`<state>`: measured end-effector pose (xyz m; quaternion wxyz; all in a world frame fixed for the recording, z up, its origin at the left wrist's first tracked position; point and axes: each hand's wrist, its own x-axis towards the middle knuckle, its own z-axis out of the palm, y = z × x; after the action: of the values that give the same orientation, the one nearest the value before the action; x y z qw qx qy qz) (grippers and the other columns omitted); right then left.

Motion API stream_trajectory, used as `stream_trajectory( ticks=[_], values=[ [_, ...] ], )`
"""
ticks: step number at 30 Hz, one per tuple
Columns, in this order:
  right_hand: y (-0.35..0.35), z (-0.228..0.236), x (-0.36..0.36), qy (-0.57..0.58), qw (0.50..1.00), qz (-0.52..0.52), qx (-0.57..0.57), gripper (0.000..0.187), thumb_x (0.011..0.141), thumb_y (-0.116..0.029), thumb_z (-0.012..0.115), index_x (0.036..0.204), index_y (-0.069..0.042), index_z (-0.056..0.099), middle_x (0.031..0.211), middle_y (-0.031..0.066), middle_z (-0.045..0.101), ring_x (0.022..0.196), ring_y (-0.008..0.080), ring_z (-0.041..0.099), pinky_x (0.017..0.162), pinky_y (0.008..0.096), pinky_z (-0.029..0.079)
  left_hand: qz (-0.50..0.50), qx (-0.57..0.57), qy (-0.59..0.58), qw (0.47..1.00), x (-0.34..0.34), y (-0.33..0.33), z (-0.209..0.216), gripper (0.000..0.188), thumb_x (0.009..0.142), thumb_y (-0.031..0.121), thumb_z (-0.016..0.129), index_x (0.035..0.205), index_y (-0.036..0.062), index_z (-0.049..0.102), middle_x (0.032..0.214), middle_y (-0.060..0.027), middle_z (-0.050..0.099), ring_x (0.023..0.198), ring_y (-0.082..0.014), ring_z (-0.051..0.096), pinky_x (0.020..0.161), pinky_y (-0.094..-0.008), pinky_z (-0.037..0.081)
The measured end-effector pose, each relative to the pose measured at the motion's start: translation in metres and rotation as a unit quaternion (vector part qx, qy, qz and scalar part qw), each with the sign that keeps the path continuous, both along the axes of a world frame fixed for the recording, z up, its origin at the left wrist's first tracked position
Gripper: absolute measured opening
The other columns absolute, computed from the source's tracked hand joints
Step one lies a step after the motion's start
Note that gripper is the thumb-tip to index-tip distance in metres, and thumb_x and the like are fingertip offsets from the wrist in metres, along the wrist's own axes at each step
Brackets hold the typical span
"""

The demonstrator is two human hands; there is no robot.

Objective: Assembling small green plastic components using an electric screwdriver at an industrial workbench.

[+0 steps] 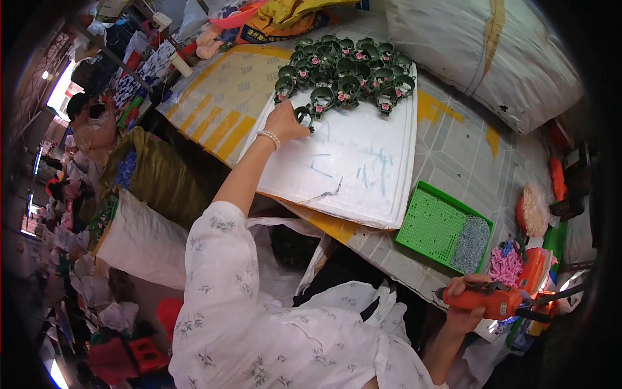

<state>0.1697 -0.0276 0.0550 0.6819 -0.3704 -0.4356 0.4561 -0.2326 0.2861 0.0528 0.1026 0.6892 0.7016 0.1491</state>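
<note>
The left hand (287,122) has its thumb and fingers pinched on a dark green ring (303,117), at the near left edge of a cluster of similar rings; whether that ring touches the surface below, I cannot tell. The right hand (465,303), at the near right, has its fingers wrapped around an orange tool (487,301) whose dark tip points left. Under the left hand lies a white board (301,181), with the ring cluster (346,68), dotted with pink flowers, at its far end. Right of the board, on the grey table (476,152), a green tray (424,230) holds small grey-blue pieces (471,245) at its right end. Near the tool is a pink pile (506,264). A big white sack (499,55) rests at the far right.
</note>
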Motion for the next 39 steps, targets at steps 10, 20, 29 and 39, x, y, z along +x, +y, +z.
stream_trajectory(
  ticks=[10, 20, 29, 39],
  values=[
    [0.007, 0.013, 0.011, -0.015, 1.0, -0.012, 0.005, 0.073, 0.073, -0.065, 0.058, 0.105, 0.0, 0.044, 0.077, 0.0063, 0.052, 0.069, 0.0191, 0.051, 0.069, 0.0349, 0.041, -0.052, 0.053, -0.049, 0.996, 0.013, -0.057, -0.02, 0.054, 0.054, 0.03, 0.072, 0.092, 0.0019, 0.045, 0.074, -0.0173, 0.061, 0.071, -0.0349, 0.061, 0.064, -0.0413, 0.048],
    [0.039, 0.014, 0.037, -0.028, 0.997, -0.068, 0.003, 0.071, 0.075, -0.064, 0.056, 0.106, 0.0, 0.047, 0.077, 0.0066, 0.053, 0.07, 0.0194, 0.052, 0.073, 0.0368, 0.043, -0.117, -0.045, -0.213, 0.969, 0.003, -0.057, -0.036, 0.045, 0.059, 0.014, 0.075, 0.099, 0.0011, 0.057, 0.077, -0.0033, 0.059, 0.068, -0.0119, 0.053, 0.061, -0.0265, 0.045],
    [0.08, -0.005, 0.043, -0.01, 0.993, -0.105, 0.044, 0.05, 0.082, -0.04, 0.063, 0.101, 0.004, 0.049, 0.075, 0.0074, 0.055, 0.066, 0.0162, 0.055, 0.062, 0.0293, 0.048, -0.087, -0.158, -0.519, 0.836, 0.055, -0.127, -0.009, 0.039, 0.061, 0.002, 0.075, 0.093, 0.0027, 0.053, 0.083, -0.0026, 0.057, 0.07, -0.0093, 0.053, 0.061, -0.0225, 0.044],
    [0.108, -0.025, 0.038, 0.016, 0.988, -0.14, 0.064, 0.045, 0.084, -0.037, 0.062, 0.1, 0.004, 0.05, 0.071, 0.0077, 0.057, 0.064, 0.0171, 0.057, 0.06, 0.0291, 0.048, -0.035, -0.416, -0.721, 0.553, 0.148, -0.234, -0.018, 0.043, 0.07, -0.003, 0.067, 0.107, 0.0075, 0.047, 0.1, -0.0142, 0.062, 0.062, -0.0171, 0.062, 0.047, -0.0251, 0.046]
  ],
)
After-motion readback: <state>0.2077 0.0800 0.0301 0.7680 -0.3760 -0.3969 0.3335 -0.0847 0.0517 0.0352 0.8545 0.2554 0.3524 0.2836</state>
